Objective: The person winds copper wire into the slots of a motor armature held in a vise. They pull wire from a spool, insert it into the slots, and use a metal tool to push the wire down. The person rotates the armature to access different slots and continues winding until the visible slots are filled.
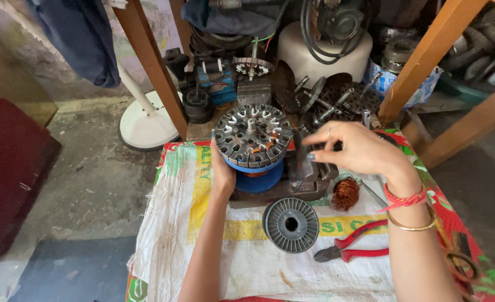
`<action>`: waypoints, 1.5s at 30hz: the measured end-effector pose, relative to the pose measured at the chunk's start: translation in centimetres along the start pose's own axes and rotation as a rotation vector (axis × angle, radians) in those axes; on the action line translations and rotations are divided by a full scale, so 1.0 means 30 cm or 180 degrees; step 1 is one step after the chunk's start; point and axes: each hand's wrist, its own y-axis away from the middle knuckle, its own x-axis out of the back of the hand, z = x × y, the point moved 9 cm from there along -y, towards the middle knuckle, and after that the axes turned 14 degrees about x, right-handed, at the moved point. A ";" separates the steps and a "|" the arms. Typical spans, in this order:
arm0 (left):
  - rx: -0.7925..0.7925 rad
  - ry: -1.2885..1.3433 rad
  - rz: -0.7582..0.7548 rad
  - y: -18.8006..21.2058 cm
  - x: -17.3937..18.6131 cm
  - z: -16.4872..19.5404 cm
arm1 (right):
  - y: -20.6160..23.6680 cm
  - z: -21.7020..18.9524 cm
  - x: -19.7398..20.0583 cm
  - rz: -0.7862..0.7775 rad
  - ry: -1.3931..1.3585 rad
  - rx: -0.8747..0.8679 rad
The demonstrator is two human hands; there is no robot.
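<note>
A round grey slotted metal stator (pixel 252 135) with a blue lower part stands upright on a dark machine base (pixel 281 190) at the table's far edge. My left hand (pixel 223 174) grips its left side from below. My right hand (pixel 354 149) hovers to the right of the stator, over the machine's small metal block (pixel 306 168), fingers pinched together near a dark part; what it pinches is too small to tell.
A grey empty spool (pixel 291 225), a tangle of copper wire (pixel 344 193), red-handled pliers (pixel 354 249) and scissors (pixel 461 260) lie on the white woven sack (pixel 202 246). Behind the table are motor parts (pixel 337 98), wooden posts (pixel 152 61) and a white fan base (pixel 147 123).
</note>
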 end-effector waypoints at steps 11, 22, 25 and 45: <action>-0.1697 -0.4417 0.0467 0.102 -0.332 0.412 | -0.151 0.037 0.004 0.1108 0.1396 -0.0134; -0.1953 -0.6008 0.0420 0.138 -0.467 0.263 | -0.259 0.070 -0.187 0.0639 0.1145 -0.0190; -0.1881 -0.5904 0.0372 0.123 -0.447 0.259 | -0.253 0.085 -0.213 0.0747 0.0884 -0.0128; -0.1770 -0.5427 0.0462 0.143 -0.443 0.287 | -0.193 0.040 -0.191 0.1135 -0.0781 -0.0633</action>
